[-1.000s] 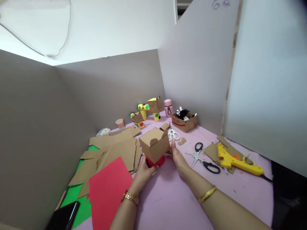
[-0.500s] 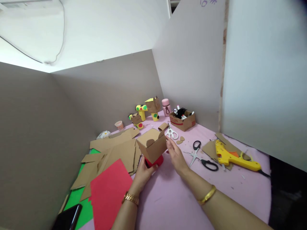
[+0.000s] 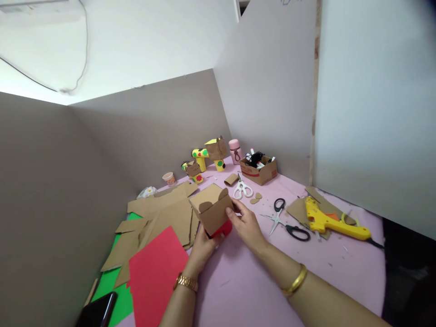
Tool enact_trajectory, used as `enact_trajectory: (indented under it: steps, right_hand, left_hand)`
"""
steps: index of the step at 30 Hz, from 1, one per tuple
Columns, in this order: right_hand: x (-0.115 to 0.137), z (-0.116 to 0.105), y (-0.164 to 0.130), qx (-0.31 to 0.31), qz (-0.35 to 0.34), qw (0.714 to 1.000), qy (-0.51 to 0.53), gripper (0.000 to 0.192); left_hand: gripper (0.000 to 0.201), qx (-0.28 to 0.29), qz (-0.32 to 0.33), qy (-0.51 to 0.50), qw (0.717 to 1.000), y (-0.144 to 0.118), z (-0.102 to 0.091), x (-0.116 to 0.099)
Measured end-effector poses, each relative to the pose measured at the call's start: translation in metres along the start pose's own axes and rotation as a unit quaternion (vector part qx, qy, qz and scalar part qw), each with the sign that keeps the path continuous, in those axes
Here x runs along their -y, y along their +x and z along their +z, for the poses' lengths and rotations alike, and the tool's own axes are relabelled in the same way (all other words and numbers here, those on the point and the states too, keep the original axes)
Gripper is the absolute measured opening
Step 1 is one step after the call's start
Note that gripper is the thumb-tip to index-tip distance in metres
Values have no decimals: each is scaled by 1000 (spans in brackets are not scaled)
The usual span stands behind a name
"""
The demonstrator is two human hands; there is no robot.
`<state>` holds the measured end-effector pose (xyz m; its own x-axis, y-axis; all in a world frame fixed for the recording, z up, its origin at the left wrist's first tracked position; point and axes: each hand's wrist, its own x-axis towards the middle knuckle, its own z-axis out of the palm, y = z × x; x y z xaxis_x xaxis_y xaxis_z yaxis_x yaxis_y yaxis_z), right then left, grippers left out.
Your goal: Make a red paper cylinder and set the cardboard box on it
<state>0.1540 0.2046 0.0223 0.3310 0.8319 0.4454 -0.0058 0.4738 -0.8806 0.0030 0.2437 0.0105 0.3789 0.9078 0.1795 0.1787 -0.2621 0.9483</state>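
Far left of my hands a grey partition wall (image 3: 51, 204) closes that side, and a phone (image 3: 97, 312) lies at the near edge below it. Between the wall and my left hand (image 3: 201, 247) a green sheet (image 3: 112, 290), a spread of flat cardboard pieces (image 3: 163, 215) and a red paper sheet (image 3: 155, 272) cover the pink table (image 3: 245, 281), so I see little bare room there. My left hand curls under a small cardboard box (image 3: 213, 211), gripping a red piece (image 3: 223, 229) at its base; the box sits tilted, just above the table, between both hands. My right hand (image 3: 245, 225) presses the box's right side with bent fingers, holding it. The clearest bare stretch lies near me, between my forearms and on to the right. Beyond my right hand lie white scissors (image 3: 242, 190), then black scissors (image 3: 289, 225), then a yellow glue gun (image 3: 332, 221) resting on cardboard scraps. Farther back stands an open carton (image 3: 260, 171) holding markers and a black tangle, beside a pink bottle (image 3: 235, 151). A white wall (image 3: 374, 113) shuts the right side.
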Motion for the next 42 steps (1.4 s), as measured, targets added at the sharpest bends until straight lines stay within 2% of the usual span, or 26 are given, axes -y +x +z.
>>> enact_trajectory:
  steps: [3,5,8,11,13,17,21,24,26,31,36,39,42]
  right_hand:
    - [1,-1,0,-6,5,1000,-25,46]
    - [3,-1,-2,-17,5,999,-45,66]
    - [8,5,-6,-35,-12,996,-77,110]
    - [12,17,-10,-52,-32,993,-105,128]
    - [14,26,-11,-59,-42,991,-115,125]
    - [12,32,-8,-66,-46,991,-110,107]
    - [7,20,-3,-68,-28,993,-89,96]
    - [3,9,0,-29,-17,997,-69,87]
    - [2,3,1,14,-9,998,-55,90]
    - [2,1,15,109,18,994,-15,117]
    - [6,7,33,159,34,986,39,115]
    - [5,3,45,130,38,989,63,104]
    - [-8,-13,57,39,36,997,55,102]
  left_hand:
    - [57,0,3,3,1000,0,-1,1]
    - [58,2,8,9,1000,-1,-1,0]
    - [53,1,15,22,1000,-2,-1,-3]
    - [45,-4,24,36,999,-3,0,-5]
    - [43,-7,30,43,999,-2,1,-5]
    - [46,-15,33,56,998,-2,1,-5]
    - [47,-21,27,62,998,-4,1,-5]
    - [50,-18,21,58,998,-6,0,-4]
    - [51,-18,21,59,998,-7,0,-4]
    - [47,-9,19,59,998,-9,-3,-6]
    - [56,-6,19,37,999,-7,-4,-3]
    - [58,2,16,14,1000,-7,-5,1]
    - [63,11,18,-3,1000,-8,-5,2]
